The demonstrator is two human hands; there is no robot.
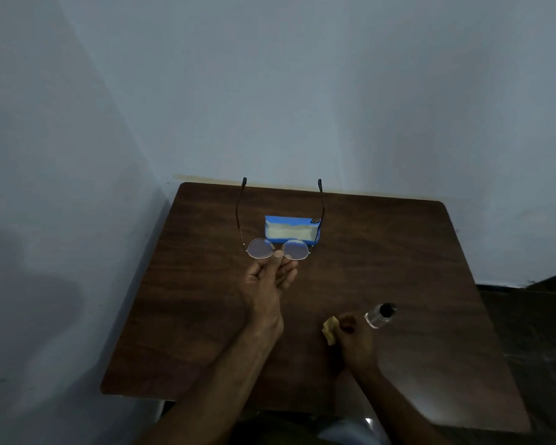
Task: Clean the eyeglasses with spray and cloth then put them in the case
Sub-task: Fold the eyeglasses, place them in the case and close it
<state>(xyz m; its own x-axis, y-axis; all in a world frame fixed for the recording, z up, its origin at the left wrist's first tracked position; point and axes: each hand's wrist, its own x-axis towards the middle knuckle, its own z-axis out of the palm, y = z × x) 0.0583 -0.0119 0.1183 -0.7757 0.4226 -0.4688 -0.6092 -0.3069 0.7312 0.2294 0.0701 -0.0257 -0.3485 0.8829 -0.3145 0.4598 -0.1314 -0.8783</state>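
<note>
Fingertips [278,254] of left hand [267,281] pinch eyeglasses [278,248] at the bridge, temples unfolded, above table [174,316] centre. Right hand [355,338] clenches cloth [329,329] beside spray bottle [381,314] (right edge). Open blue case [291,229] waits near far edge; casing not yet done.

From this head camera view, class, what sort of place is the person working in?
Probably a plain indoor room, at a small desk pushed into a corner: a dark wooden table, bare pale walls meeting behind it, and dark floor to the right. Nothing marks it as a shop or workshop.
</note>
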